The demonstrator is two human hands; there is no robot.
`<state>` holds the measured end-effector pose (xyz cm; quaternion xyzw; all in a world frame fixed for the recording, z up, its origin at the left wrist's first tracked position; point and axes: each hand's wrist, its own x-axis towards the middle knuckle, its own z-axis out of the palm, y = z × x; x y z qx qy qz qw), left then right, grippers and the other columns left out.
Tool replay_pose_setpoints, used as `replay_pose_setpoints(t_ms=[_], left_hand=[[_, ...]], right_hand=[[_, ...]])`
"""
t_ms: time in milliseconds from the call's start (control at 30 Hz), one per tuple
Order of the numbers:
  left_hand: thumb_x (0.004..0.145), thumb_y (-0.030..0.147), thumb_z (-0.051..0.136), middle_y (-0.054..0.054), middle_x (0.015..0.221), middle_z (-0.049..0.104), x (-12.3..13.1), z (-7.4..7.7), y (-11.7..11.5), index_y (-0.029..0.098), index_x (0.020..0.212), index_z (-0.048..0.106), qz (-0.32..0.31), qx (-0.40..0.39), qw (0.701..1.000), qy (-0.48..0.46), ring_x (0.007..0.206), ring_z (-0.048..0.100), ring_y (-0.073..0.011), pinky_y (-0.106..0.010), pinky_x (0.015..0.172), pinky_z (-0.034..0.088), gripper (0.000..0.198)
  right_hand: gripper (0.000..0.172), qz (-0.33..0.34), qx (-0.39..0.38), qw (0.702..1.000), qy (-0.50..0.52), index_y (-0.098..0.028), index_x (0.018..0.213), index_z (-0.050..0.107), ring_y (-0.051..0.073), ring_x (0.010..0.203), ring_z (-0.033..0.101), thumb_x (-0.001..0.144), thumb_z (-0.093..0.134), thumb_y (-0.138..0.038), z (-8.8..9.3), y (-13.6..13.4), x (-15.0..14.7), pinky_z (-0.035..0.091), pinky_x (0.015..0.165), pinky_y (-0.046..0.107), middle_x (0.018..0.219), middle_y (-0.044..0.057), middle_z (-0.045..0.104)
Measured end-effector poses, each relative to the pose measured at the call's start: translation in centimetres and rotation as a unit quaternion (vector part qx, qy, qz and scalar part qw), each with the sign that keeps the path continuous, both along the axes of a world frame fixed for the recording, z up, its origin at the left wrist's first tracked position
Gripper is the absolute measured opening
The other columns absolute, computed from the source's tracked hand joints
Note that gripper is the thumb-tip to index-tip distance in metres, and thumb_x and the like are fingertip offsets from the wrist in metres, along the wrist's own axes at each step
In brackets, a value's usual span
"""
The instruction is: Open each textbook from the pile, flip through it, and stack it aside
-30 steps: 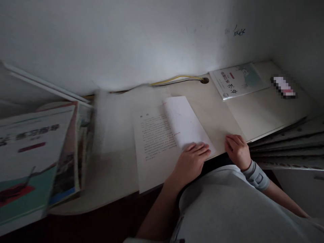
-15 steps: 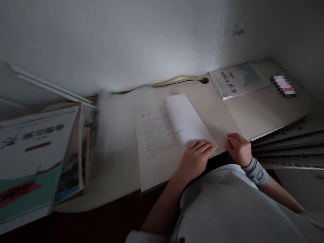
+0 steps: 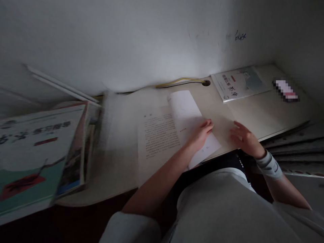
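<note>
An open booklet (image 3: 162, 135) lies on the pale desk (image 3: 253, 114), its left page printed with text and its right pages curled over in a white fold (image 3: 184, 108). My left hand (image 3: 201, 133) rests on that fold near its middle, fingers together and laid flat. My right hand (image 3: 244, 138) hovers just right of the booklet above the desk's front edge, fingers loosely spread and holding nothing. A grey cuff covers my right wrist.
A stack of large books (image 3: 40, 152) leans at the left. A thin booklet with a pale cover (image 3: 239, 84) lies at the back right, beside a cable hole (image 3: 206, 82) with a yellow cable. Perforated sheets (image 3: 296, 145) fan out at the right. The white wall is close behind.
My left hand has slid up the folded pages, away from the desk's front edge. My right hand has lifted off the desk and its fingers have spread.
</note>
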<state>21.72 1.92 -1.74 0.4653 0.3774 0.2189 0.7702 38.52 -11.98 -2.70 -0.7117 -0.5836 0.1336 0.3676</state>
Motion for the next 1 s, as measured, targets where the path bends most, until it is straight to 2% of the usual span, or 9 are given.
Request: replay_pose_setpoints(t_ms=[100, 267, 333, 433, 567, 667, 733, 867, 1000], left_hand=[[0.071, 0.007, 0.062, -0.001, 0.095, 0.066, 0.8, 0.6, -0.1, 0.018, 0.078, 0.063, 0.098, -0.099, 0.989, -0.041, 0.105, 0.057, -0.0158, -0.031, 0.097, 0.039, 0.013], [0.076, 0.007, 0.058, -0.002, 0.091, 0.062, 0.6, 1.5, -0.6, 0.016, 0.077, 0.062, 0.142, -0.181, 0.969, -0.091, 0.088, 0.059, -0.0119, -0.027, 0.084, 0.044, 0.009], [0.079, 0.012, 0.058, -0.002, 0.088, 0.062, 0.8, 1.8, -0.5, 0.016, 0.077, 0.059, 0.130, -0.206, 0.965, -0.097, 0.080, 0.061, -0.0127, -0.028, 0.077, 0.046, 0.005], [0.083, 0.017, 0.058, -0.002, 0.084, 0.062, 1.3, 2.0, -0.2, 0.017, 0.076, 0.054, 0.115, -0.255, 0.956, -0.085, 0.075, 0.063, -0.0142, -0.028, 0.070, 0.047, 0.008], [0.086, 0.026, 0.058, -0.004, 0.080, 0.066, 1.7, 1.7, -0.1, 0.016, 0.077, 0.060, 0.087, -0.282, 0.953, -0.073, 0.066, 0.060, -0.0094, -0.021, 0.062, 0.044, 0.013], [0.078, 0.021, 0.066, -0.001, 0.075, 0.068, 1.0, 1.5, -0.6, 0.016, 0.080, 0.068, 0.074, -0.190, 0.974, -0.094, 0.064, 0.058, -0.0074, -0.019, 0.063, 0.043, 0.007], [0.071, 0.019, 0.070, 0.000, 0.075, 0.069, 0.4, 1.7, -1.1, 0.017, 0.079, 0.071, 0.087, -0.096, 0.985, -0.118, 0.068, 0.060, -0.0084, -0.021, 0.071, 0.044, 0.008], [0.077, 0.038, 0.067, -0.004, 0.098, 0.073, -0.2, 2.0, -1.8, 0.022, 0.094, 0.073, 0.074, 0.016, 0.986, -0.152, 0.098, 0.064, -0.0175, -0.031, 0.090, 0.044, 0.024], [0.092, 0.046, 0.043, -0.007, 0.130, 0.061, 0.3, 2.0, -2.2, 0.026, 0.127, 0.057, -0.020, 0.084, 0.990, -0.108, 0.123, 0.053, -0.0230, -0.040, 0.100, 0.041, 0.043]], right_hand=[[0.039, -0.084, -0.007, 0.967, 0.239, -0.022, 0.109, 0.064, 0.029, 0.115, 0.058, 0.078, 0.064, -0.046, 0.9, 1.6, 3.4, 0.051, 0.093, 0.049, 0.128, 0.012, 0.056], [0.033, -0.036, -0.113, 0.864, 0.490, -0.025, 0.097, 0.062, 0.023, 0.089, 0.067, 0.071, 0.070, -0.044, 2.4, 4.5, 5.6, 0.058, 0.076, 0.045, 0.110, 0.005, 0.063], [0.033, -0.026, -0.132, 0.849, 0.510, -0.025, 0.098, 0.061, 0.019, 0.080, 0.067, 0.070, 0.071, -0.040, 2.3, 5.6, 4.9, 0.058, 0.074, 0.040, 0.108, 0.004, 0.063], [0.050, -0.008, -0.117, 0.890, 0.441, -0.024, 0.116, 0.054, 0.014, 0.075, 0.063, 0.071, 0.071, -0.036, 1.7, 7.1, 3.3, 0.055, 0.071, 0.032, 0.098, 0.003, 0.064], [0.069, 0.060, -0.115, 0.953, 0.275, -0.016, 0.133, 0.045, 0.017, 0.073, 0.062, 0.074, 0.070, -0.038, 1.4, 7.9, 1.4, 0.054, 0.070, 0.034, 0.084, 0.003, 0.064], [0.062, 0.112, -0.072, 0.982, 0.135, -0.017, 0.134, 0.046, 0.023, 0.095, 0.063, 0.080, 0.063, -0.042, 2.6, 7.1, 0.3, 0.055, 0.082, 0.041, 0.107, 0.010, 0.064], [0.058, 0.094, -0.004, 0.995, 0.009, -0.020, 0.138, 0.044, 0.028, 0.120, 0.053, 0.086, 0.057, -0.042, 4.1, 6.1, -0.5, 0.049, 0.095, 0.046, 0.132, 0.014, 0.053], [0.060, 0.007, 0.084, 0.972, -0.219, -0.021, 0.143, 0.038, 0.034, 0.141, 0.026, 0.089, 0.053, -0.042, 6.8, 3.8, -2.9, 0.033, 0.108, 0.056, 0.152, 0.015, 0.029], [0.059, -0.030, 0.049, 0.948, -0.314, -0.012, 0.140, 0.040, 0.038, 0.137, 0.033, 0.089, 0.052, -0.038, 5.3, 2.3, -5.0, 0.035, 0.105, 0.058, 0.148, 0.021, 0.036]])
